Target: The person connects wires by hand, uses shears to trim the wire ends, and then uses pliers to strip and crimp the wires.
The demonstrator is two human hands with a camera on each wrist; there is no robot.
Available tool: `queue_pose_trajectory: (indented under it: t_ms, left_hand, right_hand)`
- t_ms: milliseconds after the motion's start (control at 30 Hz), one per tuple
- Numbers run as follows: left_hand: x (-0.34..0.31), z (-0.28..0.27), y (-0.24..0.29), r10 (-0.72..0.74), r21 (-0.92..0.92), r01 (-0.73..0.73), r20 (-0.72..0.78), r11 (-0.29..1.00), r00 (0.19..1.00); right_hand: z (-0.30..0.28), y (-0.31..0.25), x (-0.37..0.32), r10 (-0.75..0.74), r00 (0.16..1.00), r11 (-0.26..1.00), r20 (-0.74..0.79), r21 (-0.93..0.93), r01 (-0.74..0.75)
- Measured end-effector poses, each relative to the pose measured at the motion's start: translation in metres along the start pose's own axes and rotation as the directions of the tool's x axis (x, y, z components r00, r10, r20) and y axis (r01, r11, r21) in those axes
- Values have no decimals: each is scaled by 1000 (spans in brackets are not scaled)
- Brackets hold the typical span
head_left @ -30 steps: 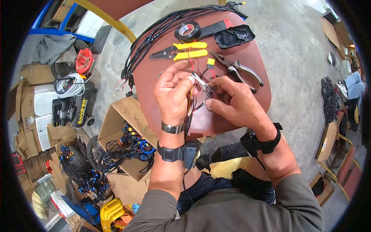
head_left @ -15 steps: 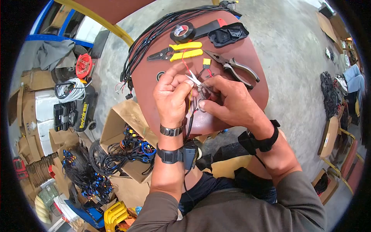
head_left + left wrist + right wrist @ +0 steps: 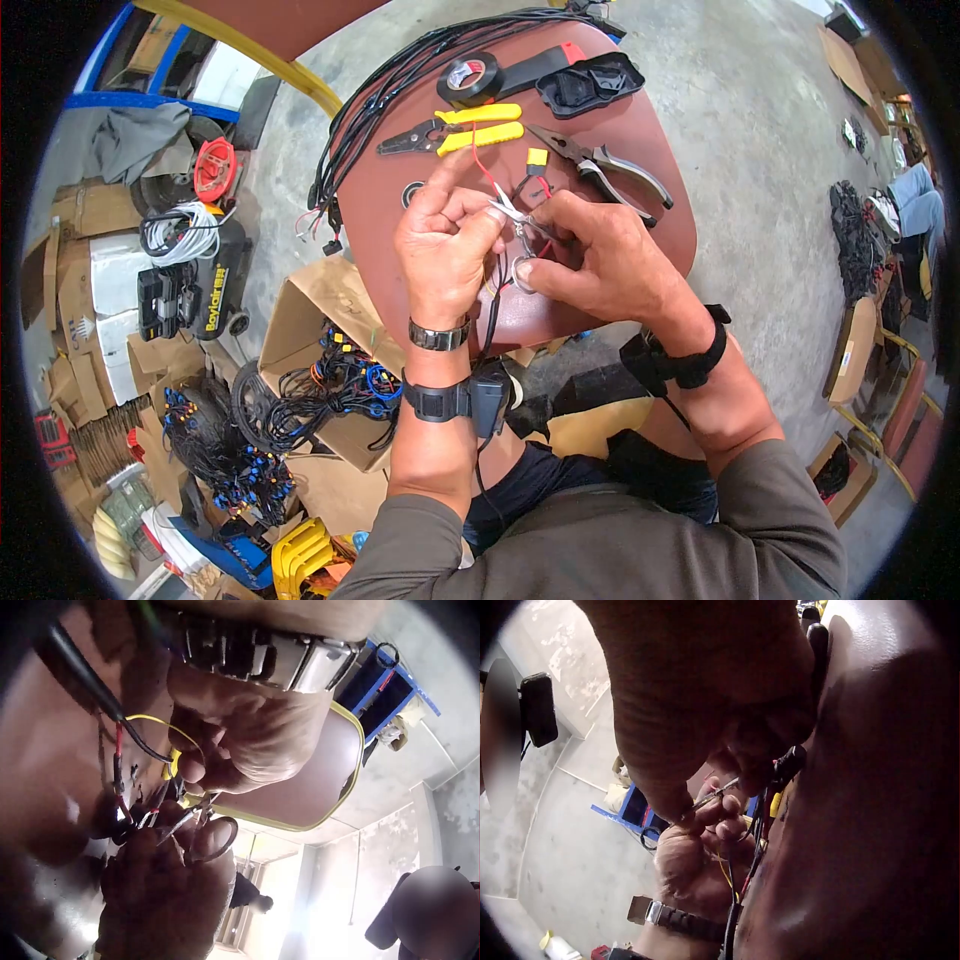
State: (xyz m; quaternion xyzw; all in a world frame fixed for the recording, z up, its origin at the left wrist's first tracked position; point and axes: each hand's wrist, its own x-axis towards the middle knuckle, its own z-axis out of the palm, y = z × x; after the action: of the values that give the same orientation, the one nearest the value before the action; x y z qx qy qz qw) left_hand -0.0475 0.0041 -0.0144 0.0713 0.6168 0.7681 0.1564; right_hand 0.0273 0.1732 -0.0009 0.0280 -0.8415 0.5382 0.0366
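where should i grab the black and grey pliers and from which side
Probably around both handles of the pliers, coming from the person's right. The handles splay apart toward that side, while the nose points away and to the left, so a palm could close over the pair. The right hand holds scissors, so it would likely need freeing first.

2 hands (image 3: pixel 448 250) (image 3: pixel 612 258), 1 pair of scissors (image 3: pixel 519 229), 1 tape roll (image 3: pixel 488 86), 1 stripper (image 3: pixel 425 136), 1 pliers (image 3: pixel 588 160)

R hand (image 3: pixel 607 248) w/ scissors (image 3: pixel 519 231) closer to L hand (image 3: pixel 448 248) than bef.; blades (image 3: pixel 511 211) less spread
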Motion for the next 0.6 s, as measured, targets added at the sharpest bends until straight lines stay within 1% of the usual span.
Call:
queue_pose_trajectory:
  t_ms: [67, 167, 267, 367, 467, 600]
  left_hand:
    - [-1, 1, 0, 28, 11, -28, 10, 1000, 1000]
    - [0, -1, -2, 30, 20, -30, 15, 999, 999]
    - [0, -3, -3, 45, -12, -45, 24, 999, 999]
    - [1, -6, -2, 53, 8, -53, 26, 999, 998]
    - [1, -5, 1, 21, -35, -21, 16, 999, 1000]
    - [1, -9, 2, -22, -100, 26, 44, 995, 999]
  right_hand:
    - [-1, 0, 0, 17, 1000, 1000, 11, 13, -17]
    - [-2, 0, 1, 18, 999, 1000, 34, 8, -18]
    - [-1, 2, 0, 50, 996, 998, 72, 41, -53]
    - [-2, 0, -1, 33, 996, 999, 79, 28, -35]
    - [-3, -3, 0, -4, 997, 1000, 77, 18, 2]
    - [-2, 2, -1, -38, 994, 999, 99, 10, 38]
